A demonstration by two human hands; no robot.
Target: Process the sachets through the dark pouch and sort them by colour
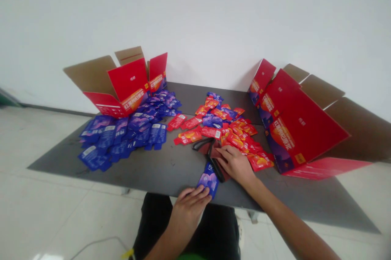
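My left hand (190,203) rests at the table's near edge, its fingers pinched on a blue-purple sachet (209,179) that lies flat. My right hand (236,163) lies palm down with fingers stretched over a dark red pouch with a black strap (210,150), beside a heap of red sachets (238,132). Several blue sachets (128,132) are spread over the table's left half.
A dark grey table (159,166) stands against a white wall. An open red carton (122,85) lies tipped at the back left, a larger open red carton (293,130) at the right. A pale tiled floor surrounds the table; a cable (97,243) runs below.
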